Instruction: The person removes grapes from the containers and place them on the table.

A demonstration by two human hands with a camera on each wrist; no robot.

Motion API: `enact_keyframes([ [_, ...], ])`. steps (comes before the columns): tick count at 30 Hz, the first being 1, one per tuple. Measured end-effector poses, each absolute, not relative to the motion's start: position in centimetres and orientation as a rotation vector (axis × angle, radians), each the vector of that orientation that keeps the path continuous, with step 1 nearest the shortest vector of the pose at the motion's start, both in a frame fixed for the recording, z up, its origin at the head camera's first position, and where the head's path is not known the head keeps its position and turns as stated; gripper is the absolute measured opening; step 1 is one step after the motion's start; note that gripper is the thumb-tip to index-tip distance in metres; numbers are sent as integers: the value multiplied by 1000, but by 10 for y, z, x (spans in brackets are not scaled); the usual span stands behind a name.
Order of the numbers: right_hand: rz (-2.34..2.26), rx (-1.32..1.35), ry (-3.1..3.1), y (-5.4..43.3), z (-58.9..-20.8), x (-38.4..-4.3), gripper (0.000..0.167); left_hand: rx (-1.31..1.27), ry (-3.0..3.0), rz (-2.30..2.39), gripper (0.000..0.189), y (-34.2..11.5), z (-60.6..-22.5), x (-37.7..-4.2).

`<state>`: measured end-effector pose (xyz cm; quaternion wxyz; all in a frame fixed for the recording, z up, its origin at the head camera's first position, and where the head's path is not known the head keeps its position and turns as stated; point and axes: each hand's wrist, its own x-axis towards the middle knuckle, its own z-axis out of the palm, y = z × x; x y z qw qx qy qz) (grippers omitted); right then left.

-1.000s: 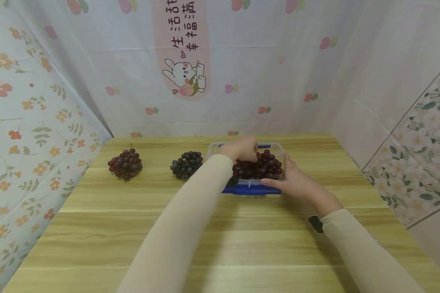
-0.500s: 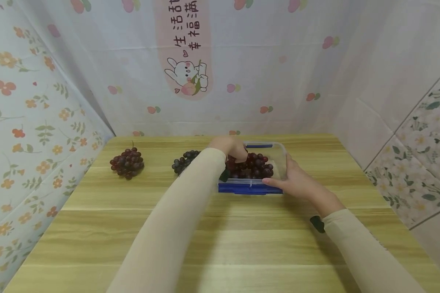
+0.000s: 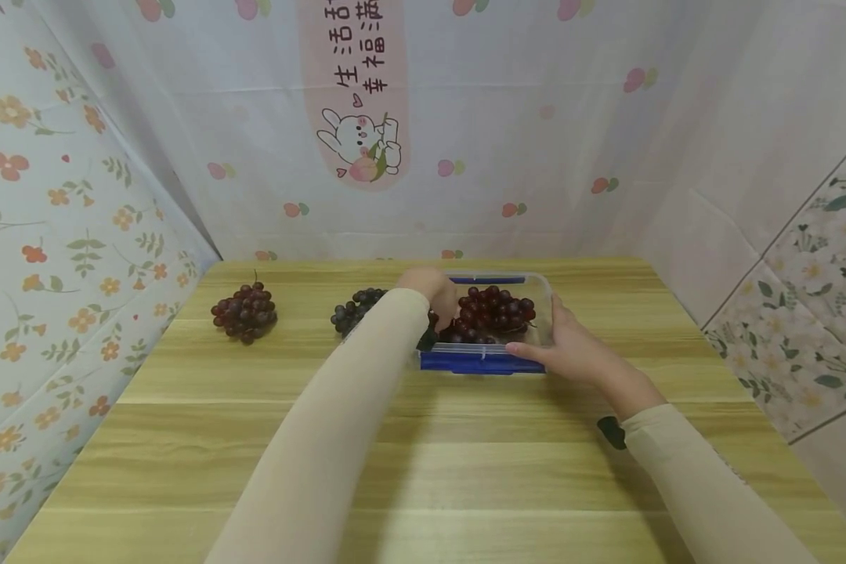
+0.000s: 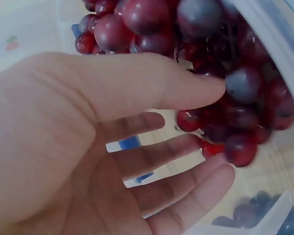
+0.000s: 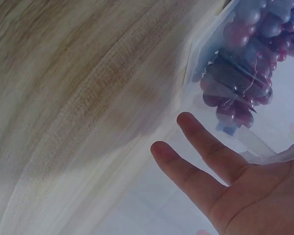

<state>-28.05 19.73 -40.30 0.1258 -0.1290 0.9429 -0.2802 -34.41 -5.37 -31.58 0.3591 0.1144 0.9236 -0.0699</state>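
Note:
Dark red grapes (image 3: 493, 309) lie in a clear plastic container (image 3: 544, 286) with blue latches. My left hand (image 3: 433, 294) reaches down into its left side. In the left wrist view that hand's fingers are spread and nearly straight, the thumb tip lying against the grapes (image 4: 147, 19) and the fingertips right at the lower ones. My right hand (image 3: 571, 345) holds the container's right front corner, thumb over the front rim, fingers along the right wall. Two straight fingers (image 5: 186, 171) show beside the clear wall in the right wrist view.
A bunch of black grapes (image 3: 356, 311) sits just left of the container, partly behind the left sleeve. Farther left is a reddish bunch (image 3: 245, 313) with a stem. The wooden table (image 3: 479, 470) meets a patterned cloth (image 3: 507, 141) at the back.
My left hand has moved left within the container, toward its left wall. The grapes shifted left and now spread toward the right again. My right hand stays at the corner.

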Motion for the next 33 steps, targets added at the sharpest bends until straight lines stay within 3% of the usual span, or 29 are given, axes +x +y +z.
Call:
enact_keyframes([
  [14, -802, -371, 2751, 197, -402, -280, 143, 63, 2489, 33, 77, -49, -324, -335],
  [21, -792, -395, 2762, 198, -404, -281, 143, 185, 2466, -84, 62, -53, -330, -338],
  [29, -813, -395, 2761, 198, -404, -280, 143, 314, 2347, -92, 76, -59, -326, -343],
  [33, -829, -398, 2757, 198, -404, -280, 141, 381, 2324, -15, 64, -63, -322, -346],
])
